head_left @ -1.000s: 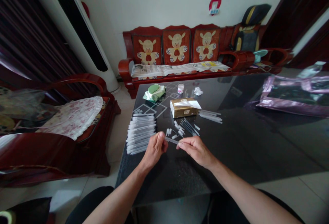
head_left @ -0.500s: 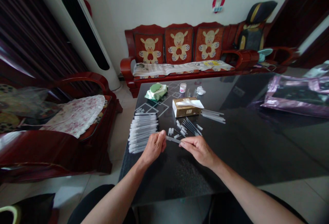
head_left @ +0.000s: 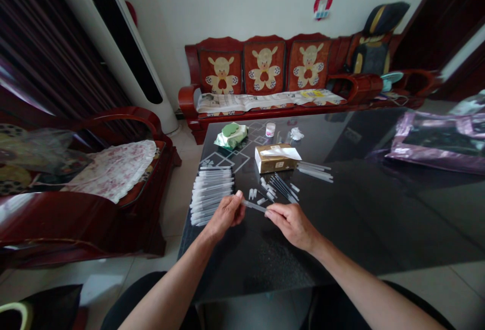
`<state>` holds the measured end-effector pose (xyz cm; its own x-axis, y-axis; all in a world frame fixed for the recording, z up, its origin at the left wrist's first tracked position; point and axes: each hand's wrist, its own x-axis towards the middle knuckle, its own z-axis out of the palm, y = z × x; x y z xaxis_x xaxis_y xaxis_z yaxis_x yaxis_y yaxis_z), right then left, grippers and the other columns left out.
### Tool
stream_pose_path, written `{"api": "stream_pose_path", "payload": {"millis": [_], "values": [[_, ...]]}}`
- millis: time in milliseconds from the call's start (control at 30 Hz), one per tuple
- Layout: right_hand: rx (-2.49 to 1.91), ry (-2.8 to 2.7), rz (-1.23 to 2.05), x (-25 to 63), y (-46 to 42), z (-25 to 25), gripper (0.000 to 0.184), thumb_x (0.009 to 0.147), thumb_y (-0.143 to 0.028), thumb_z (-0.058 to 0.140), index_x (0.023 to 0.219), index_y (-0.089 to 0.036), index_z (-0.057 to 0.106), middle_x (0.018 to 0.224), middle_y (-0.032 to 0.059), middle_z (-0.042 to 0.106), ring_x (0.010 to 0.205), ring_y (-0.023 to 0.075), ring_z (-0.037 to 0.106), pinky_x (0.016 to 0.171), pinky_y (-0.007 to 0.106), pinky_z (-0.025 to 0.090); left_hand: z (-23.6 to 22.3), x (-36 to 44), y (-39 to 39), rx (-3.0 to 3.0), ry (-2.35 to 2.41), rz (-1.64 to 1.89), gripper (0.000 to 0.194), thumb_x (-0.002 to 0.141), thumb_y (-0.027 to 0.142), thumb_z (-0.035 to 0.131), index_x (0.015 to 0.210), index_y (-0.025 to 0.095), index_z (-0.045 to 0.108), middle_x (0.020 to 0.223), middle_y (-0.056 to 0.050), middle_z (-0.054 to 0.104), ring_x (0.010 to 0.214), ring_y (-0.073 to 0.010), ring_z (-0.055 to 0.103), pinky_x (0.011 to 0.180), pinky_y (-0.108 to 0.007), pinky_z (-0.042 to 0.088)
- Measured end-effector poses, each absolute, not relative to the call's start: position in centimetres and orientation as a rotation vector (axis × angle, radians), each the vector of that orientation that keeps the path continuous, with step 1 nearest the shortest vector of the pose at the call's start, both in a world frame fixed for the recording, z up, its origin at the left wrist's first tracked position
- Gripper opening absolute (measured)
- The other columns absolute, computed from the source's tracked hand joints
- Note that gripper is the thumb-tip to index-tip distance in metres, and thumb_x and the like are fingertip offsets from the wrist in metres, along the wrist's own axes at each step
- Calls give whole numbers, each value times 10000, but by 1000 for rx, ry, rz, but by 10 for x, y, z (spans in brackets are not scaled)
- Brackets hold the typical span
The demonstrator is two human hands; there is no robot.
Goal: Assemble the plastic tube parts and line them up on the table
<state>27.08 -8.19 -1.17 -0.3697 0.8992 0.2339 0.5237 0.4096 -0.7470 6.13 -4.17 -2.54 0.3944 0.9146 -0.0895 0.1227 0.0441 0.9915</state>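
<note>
Dark table, near edge. Left hand curled, thumb and fingers gripping the left end of a slim translucent tube; right hand pinching its right end between thumb and fingertips. Tube held above the near part of the table, tilted slightly down to the right.

Left of it, a row of pale tubes side by side; left hand covers part of its near right corner. Just beyond the held tube, small white caps scattered, some loose, and dark thin rods fanned beside them. These lie between the hands and a gold tissue box, which blocks some of the table behind it. More translucent tubes right of the box.

Farther: green wipes pack at left, small jar, crumpled white tissue. Far right, purple-edged bag. Beyond the table, red wooden sofa.
</note>
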Motion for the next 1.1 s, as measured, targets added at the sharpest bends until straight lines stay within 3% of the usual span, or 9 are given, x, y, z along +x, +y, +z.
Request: {"api": "stream_pose_path", "payload": {"millis": [167, 367, 500, 667, 767, 933, 1033, 1100], "values": [[-1197, -1947, 884, 273, -80, -19, 349, 945, -364, 434, 823, -160, 690, 618, -5, 557, 572, 129, 474, 560, 242, 337, -29, 56, -35, 1282, 1008, 821, 686, 870, 680, 233, 673, 132, 595, 461, -18, 524, 355, -98, 431, 353, -205, 284], [-1219, -1917, 914, 272, -77, -26, 364, 936, -371, 443, 806, -149, 700, 593, -17, 546, 561, 123, 474, 548, 234, 332, -26, 44, -31, 1485, 1057, 927, 510, 853, 575, 471, 875, 108, 673, 639, -60, 633, 549, -133, 578, 511, -225, 447], [-1202, -1925, 924, 270, -76, -25, 369, 934, -375, 443, 809, -140, 699, 635, -1, 589, 591, 129, 504, 572, 237, 355, -28, 46, -35, 1437, 991, 731, 527, 849, 591, 457, 834, 108, 668, 610, -47, 615, 445, -102, 512, 400, -196, 362], [-1173, -1947, 982, 269, -76, -23, 366, 934, -375, 447, 818, -140, 703, 655, 4, 608, 596, 126, 508, 568, 231, 354, -36, 50, -38, 1249, 981, 677, 560, 858, 608, 414, 624, 133, 598, 417, 1, 499, 308, -55, 331, 337, -195, 180], [-1144, -1959, 1001, 268, -77, -22, 362, 940, -365, 442, 836, -137, 703, 669, 4, 607, 600, 121, 502, 580, 231, 350, -39, 53, -37, 1153, 951, 667, 623, 860, 649, 351, 542, 148, 540, 368, 3, 451, 292, -55, 293, 336, -206, 136], [-1120, -2022, 1026, 266, -80, -20, 325, 936, -323, 453, 807, -143, 692, 627, -18, 560, 573, 106, 471, 560, 224, 323, -37, 57, -34, 1011, 850, 623, 728, 829, 738, 241, 661, 132, 609, 466, -25, 532, 311, -54, 284, 341, -205, 99], [-1144, -2098, 1009, 261, -83, -20, 304, 925, -298, 474, 747, -146, 668, 594, -28, 537, 559, 100, 457, 549, 220, 308, -36, 62, -33, 910, 730, 565, 762, 810, 759, 255, 773, 116, 661, 612, -65, 606, 365, -66, 365, 340, -193, 142], [-1162, -2148, 977, 257, -85, -22, 301, 926, -286, 473, 737, -149, 662, 598, -22, 556, 564, 101, 474, 555, 219, 310, -38, 64, -34, 851, 680, 565, 758, 808, 755, 287, 805, 108, 683, 743, -108, 654, 495, -109, 514, 391, -194, 297]]}}
